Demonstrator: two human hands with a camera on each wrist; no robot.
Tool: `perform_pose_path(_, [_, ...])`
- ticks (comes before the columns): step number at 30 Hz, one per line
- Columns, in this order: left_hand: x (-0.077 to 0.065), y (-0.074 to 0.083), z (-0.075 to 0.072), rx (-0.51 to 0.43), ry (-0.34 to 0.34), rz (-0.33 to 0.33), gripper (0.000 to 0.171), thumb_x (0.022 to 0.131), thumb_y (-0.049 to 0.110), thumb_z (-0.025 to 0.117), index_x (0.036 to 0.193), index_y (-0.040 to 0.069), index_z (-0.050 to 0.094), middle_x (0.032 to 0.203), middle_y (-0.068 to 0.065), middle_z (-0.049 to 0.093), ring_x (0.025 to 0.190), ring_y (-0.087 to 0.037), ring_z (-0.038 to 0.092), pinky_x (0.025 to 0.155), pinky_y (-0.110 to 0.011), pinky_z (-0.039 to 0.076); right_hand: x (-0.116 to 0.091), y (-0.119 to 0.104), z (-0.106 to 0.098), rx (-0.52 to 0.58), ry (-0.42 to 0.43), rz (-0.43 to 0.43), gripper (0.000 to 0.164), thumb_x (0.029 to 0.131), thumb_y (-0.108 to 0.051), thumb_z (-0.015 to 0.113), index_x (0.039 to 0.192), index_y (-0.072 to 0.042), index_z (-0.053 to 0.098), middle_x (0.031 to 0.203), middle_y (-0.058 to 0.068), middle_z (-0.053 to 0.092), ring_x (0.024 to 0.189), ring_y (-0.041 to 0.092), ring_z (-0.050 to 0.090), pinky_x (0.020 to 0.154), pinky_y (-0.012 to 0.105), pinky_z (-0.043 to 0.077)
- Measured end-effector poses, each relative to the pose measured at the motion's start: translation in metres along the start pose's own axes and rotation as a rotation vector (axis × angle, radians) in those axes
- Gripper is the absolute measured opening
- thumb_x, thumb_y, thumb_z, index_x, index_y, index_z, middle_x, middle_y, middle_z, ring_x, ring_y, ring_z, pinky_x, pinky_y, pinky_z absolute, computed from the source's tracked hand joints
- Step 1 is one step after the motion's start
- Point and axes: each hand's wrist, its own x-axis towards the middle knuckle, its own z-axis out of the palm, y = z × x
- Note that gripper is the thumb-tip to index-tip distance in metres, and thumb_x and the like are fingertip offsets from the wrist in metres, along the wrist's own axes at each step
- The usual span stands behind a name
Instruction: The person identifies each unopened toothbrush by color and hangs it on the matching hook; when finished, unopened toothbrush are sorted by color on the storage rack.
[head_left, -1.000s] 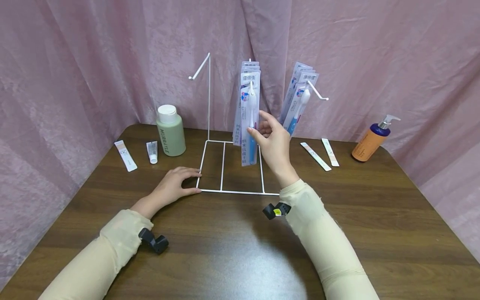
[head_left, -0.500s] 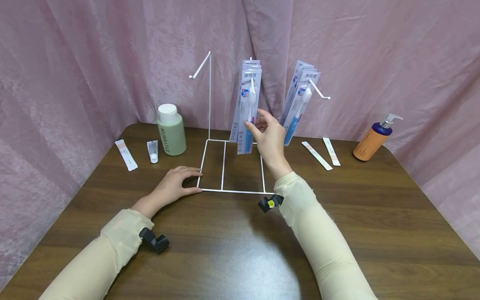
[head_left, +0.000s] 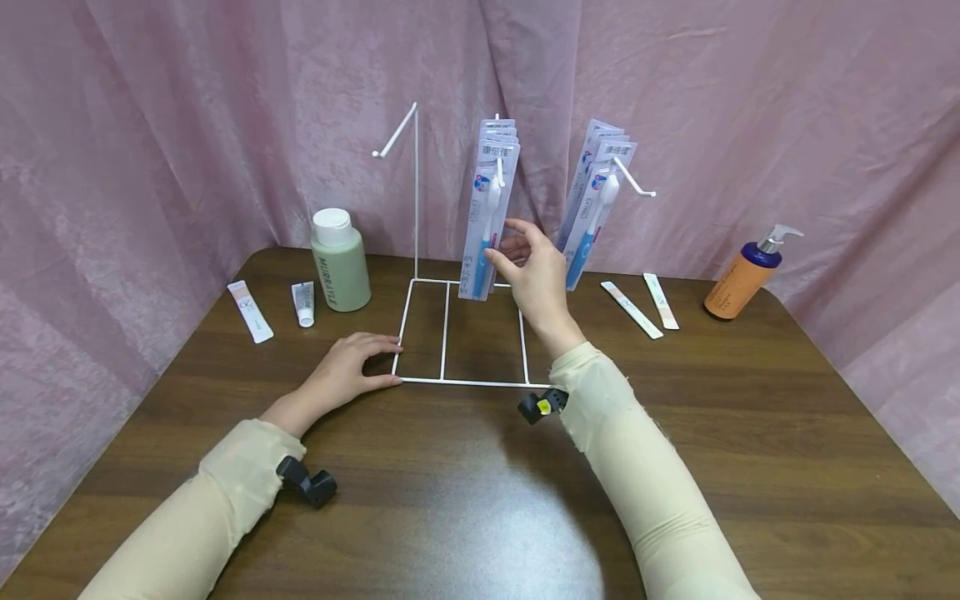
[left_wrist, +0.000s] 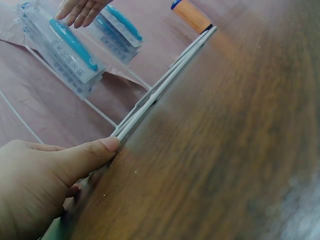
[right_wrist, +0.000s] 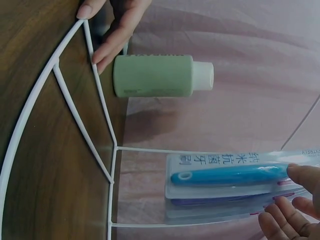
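A white wire display rack stands on the table, with packaged toothbrushes on two of its hooks. My left hand holds the rack's front left corner, thumb at the corner and fingertips on the side bar. The front packaged toothbrush hangs from the middle hook, its lower end tilted left, with several more packs behind it. My right hand touches this pack; in the right wrist view the thumb lies on the blue handle, while the relaxed fingers are spread beside the packs.
More packaged toothbrushes hang on the right hook; the left hook is bare. A green bottle and small tube stand left. Flat sachets lie right, near an orange pump bottle. A pink curtain hangs behind.
The front toothbrush pack has moved up and back along the middle hook, its lower end swinging left. My right hand has followed slightly left. The left hand has stayed on the rack.
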Motion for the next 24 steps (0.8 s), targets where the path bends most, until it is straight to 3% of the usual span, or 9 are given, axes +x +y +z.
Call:
perform_pose_path(6, [0.000, -0.002, 0.000, -0.012, -0.003, -0.008, 0.051, 0.078, 0.033, 0.078, 0.121, 0.009, 0.066, 0.132, -0.011, 0.061, 0.125, -0.033, 0.051, 0.106, -0.055, 0.034, -0.001, 0.001, -0.005, 0.010, -0.025, -0.011, 0.049, 0.083, -0.020, 0.076, 0.126, -0.004, 0.059, 0.098, 0.014, 0.070, 0.085, 0.027, 0.069, 0.080, 0.036, 0.057])
perform_pose_path(15, [-0.001, -0.008, -0.001, 0.004, -0.022, -0.002, 0.050, 0.078, 0.033, 0.078, 0.120, 0.008, 0.066, 0.132, -0.012, 0.061, 0.125, -0.035, 0.051, 0.105, -0.057, 0.034, -0.015, 0.008, -0.025, -0.106, -0.145, -0.085, 0.048, 0.086, -0.023, 0.073, 0.128, -0.005, 0.058, 0.107, 0.016, 0.065, 0.096, 0.027, 0.067, 0.085, 0.038, 0.056])
perform_pose_path(24, [-0.004, -0.005, -0.013, 0.134, -0.069, -0.024, 0.060, 0.081, 0.042, 0.074, 0.130, 0.010, 0.059, 0.143, -0.017, 0.049, 0.132, -0.040, 0.043, 0.109, -0.060, 0.031, -0.034, 0.026, -0.054, -0.266, -0.236, -0.155, 0.052, 0.090, -0.031, 0.067, 0.135, -0.009, 0.053, 0.121, 0.015, 0.062, 0.110, 0.030, 0.060, 0.096, 0.043, 0.048])
